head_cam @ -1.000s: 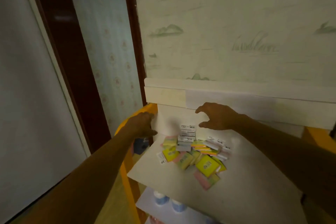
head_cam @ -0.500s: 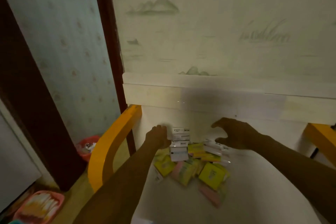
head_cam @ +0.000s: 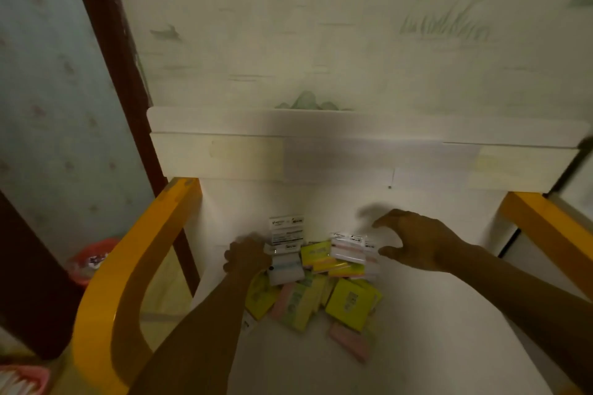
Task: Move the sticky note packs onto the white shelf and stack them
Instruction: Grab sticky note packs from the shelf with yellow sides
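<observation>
The left hand (head_cam: 247,255), away from the packs a second ago, is now curled against the left side of the small stack (head_cam: 286,236) at the back of the white shelf (head_cam: 449,346); whether a pack is gripped cannot be told. The right hand (head_cam: 417,242) is held spread and empty just beside the packs (head_cam: 348,301). Most packs are seen loose in a heap on the shelf, so stacking is judged barely begun.
</observation>
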Tool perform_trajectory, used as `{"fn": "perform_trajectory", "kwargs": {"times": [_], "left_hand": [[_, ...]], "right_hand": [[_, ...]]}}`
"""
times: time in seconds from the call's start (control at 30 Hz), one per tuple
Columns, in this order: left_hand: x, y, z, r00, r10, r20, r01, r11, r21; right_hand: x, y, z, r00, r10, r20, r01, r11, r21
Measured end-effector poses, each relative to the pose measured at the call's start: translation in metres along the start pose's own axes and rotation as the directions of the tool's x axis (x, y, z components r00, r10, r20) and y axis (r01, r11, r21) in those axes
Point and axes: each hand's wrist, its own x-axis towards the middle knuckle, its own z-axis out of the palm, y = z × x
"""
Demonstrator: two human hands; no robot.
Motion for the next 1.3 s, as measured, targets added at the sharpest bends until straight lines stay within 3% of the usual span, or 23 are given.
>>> {"fn": "perform_trajectory", "kwargs": {"times": [0.3,0.5,0.97,1.3], "left_hand": [[-0.005,-0.001,0.0,0.989,-0.146,0.04,0.149,0.984,-0.102],[-0.008,-0.008,0.001,0.983,-0.184,-0.011,0.179,0.968,-0.178],[-0.019,-0.015,-0.042,0.979,0.134,-0.153,-0.137,0.991,-0.005],[-0.051,-0.021,-0.072,0.957,0.215,-0.193,-0.216,0.976,0.016]], "right_hand": [[0.002,-0.008,0.006,0.999,0.003,0.033,-0.003,1.0,0.001],[0.003,-0.016,0.012,0.999,0.024,0.046,-0.024,1.0,0.014],[0.028,-0.039,0.039,0.994,0.102,0.046,-0.108,0.985,0.132],[0.074,-0.073,0.077,0.909,0.395,0.13,-0.414,0.822,0.392]]}}
